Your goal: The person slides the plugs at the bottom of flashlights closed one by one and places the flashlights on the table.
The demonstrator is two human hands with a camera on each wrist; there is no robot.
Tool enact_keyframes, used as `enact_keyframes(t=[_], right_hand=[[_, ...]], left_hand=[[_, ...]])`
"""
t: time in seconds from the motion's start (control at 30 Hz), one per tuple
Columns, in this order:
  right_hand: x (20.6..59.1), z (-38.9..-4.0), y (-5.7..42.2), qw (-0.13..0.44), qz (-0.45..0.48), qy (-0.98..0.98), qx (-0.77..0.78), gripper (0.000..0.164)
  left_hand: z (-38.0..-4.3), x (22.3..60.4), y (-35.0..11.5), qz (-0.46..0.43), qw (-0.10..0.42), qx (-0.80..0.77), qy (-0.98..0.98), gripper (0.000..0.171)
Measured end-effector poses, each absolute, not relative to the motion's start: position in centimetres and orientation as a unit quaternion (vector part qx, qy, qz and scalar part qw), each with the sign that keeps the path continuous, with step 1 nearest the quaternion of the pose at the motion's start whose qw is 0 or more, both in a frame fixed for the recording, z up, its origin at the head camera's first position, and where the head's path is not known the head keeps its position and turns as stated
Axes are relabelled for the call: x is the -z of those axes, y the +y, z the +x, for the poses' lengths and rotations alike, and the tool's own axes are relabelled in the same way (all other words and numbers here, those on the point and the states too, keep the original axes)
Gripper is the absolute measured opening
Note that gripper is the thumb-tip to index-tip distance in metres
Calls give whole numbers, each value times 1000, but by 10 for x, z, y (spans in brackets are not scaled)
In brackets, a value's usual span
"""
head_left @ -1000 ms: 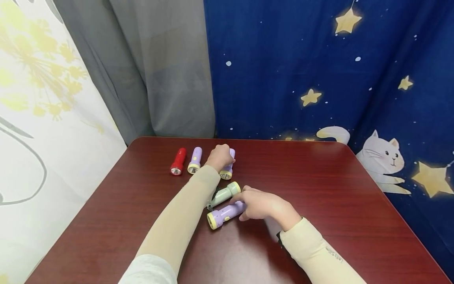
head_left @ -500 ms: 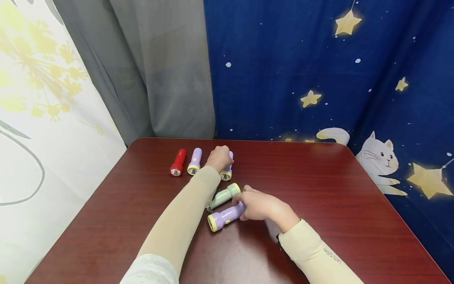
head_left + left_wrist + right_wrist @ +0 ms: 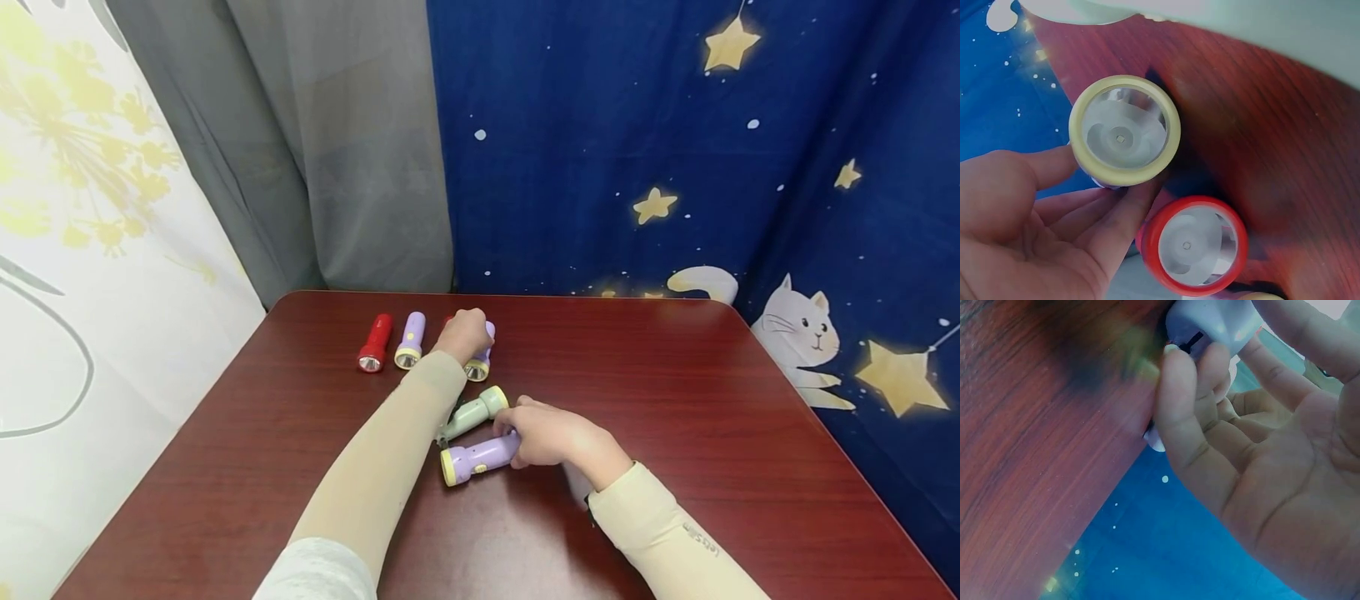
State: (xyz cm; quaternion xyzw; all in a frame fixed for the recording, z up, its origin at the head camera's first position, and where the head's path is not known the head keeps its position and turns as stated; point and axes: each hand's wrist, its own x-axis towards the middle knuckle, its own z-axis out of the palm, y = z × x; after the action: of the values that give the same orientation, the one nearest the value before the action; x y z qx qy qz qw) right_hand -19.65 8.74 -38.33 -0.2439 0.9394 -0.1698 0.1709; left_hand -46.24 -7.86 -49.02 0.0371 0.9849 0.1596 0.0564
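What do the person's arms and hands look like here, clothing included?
The left hand and right hand are bare. The left sleeve is cream, with pale grey-white fabric above it. The right sleeve is also cream, with small dark lettering. Something black, unclear what, shows at its wrist end.

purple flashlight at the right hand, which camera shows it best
The head view: nearly the whole purple flashlight shows, yellow rim included. The right wrist view has only its tail end; the left wrist view doesn't clearly show it.

Near purple flashlight (image 3: 483, 455) | yellow rim left | far purple flashlight (image 3: 478, 365) | yellow rim nearward
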Motion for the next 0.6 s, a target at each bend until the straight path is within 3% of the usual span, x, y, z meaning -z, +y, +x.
enact_keyframes(t=[0.17, 0.47, 0.6], right_hand=[[385, -196, 86, 175, -237, 943, 155, 42], [389, -199, 87, 171, -246, 945, 130, 45], [389, -201, 89, 174, -253, 942, 136, 41]], left_hand=[[-438, 463, -75, 42, 77, -162, 983, 43], [-462, 481, -84, 52, 83, -166, 981, 32], [-409, 427, -81, 51, 81, -176, 980, 27]])
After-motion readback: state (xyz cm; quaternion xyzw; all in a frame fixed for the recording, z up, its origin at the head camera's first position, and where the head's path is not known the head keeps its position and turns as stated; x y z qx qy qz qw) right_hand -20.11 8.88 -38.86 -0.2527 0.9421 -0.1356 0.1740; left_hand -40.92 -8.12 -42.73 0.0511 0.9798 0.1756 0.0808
